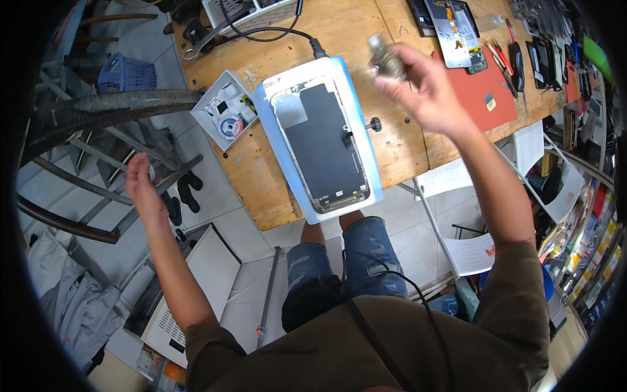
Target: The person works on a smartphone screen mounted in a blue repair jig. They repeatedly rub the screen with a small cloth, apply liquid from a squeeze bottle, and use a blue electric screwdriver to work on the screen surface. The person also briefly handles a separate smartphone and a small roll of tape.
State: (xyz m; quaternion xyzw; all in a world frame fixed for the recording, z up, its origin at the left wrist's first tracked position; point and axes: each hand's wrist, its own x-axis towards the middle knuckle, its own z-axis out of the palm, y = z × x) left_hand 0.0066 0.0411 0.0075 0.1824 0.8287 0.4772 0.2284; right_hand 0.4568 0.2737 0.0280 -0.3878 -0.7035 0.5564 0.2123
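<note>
My right hand (428, 95) is raised over the table, its fingers wrapped round a small brownish bottle-like object (390, 67) with a shiny silvery end, blurred by motion. Off the table's left side, my left hand (145, 189) hangs in the air with its fingers together and bent. A small pale round thing (152, 174) shows at those fingers, too little of it to name. Between the hands, a phone screen panel (326, 147), dark with a pale patch at its upper left, lies face up on a white and blue plate-like device (269, 121) with a black side knob (373, 125).
A white box (204, 124) of small parts and a spool stands left of the device. A black cable (317, 48) runs into its far end. An opened phone (460, 39), tools (516, 65) and a red mat (480, 101) lie right. Metal chair frames (111, 98) stand left.
</note>
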